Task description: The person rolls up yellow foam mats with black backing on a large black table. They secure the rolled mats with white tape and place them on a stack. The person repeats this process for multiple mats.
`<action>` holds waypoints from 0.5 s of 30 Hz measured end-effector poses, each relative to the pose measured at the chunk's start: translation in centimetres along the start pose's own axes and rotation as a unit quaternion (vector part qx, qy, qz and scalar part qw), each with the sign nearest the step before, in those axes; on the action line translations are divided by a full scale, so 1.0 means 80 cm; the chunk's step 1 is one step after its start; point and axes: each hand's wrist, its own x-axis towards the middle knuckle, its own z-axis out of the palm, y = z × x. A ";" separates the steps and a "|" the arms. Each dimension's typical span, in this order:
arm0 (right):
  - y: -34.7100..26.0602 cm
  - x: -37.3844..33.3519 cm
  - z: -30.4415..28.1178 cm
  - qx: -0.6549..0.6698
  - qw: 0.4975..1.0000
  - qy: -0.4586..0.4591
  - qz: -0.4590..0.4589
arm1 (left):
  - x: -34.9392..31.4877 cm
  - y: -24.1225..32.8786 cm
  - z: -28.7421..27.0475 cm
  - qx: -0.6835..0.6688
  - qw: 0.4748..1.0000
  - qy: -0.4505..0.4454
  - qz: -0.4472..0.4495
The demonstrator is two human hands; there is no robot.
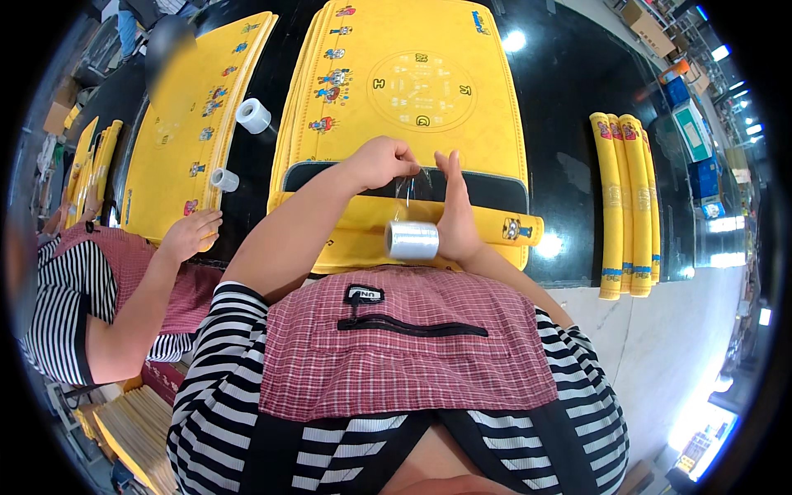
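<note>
My left hand (384,165) pinches the end of a clear strip of plastic film (410,188). The strip runs down to a small roll of clear film (412,240), which sits against the heel of my right hand (456,214). That hand is upright, its fingers stretched out beside the strip. Beneath both hands lies a yellow mat rolled into a tube (495,224), with a cartoon figure near its right end. Its dark underside (507,194) shows along the far side of the tube. Flat under it is a stack of yellow printed mats (487,132).
Several rolled yellow mats (625,206) lie side by side at the right of the black table (565,157). To the left are two more film rolls (253,115) and another mat stack (177,124), with a co-worker's hand (191,235) on its near edge.
</note>
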 end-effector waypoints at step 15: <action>-0.025 0.005 -0.005 -0.078 0.965 -0.223 0.115 | -0.031 -0.026 0.023 0.051 0.987 0.028 0.148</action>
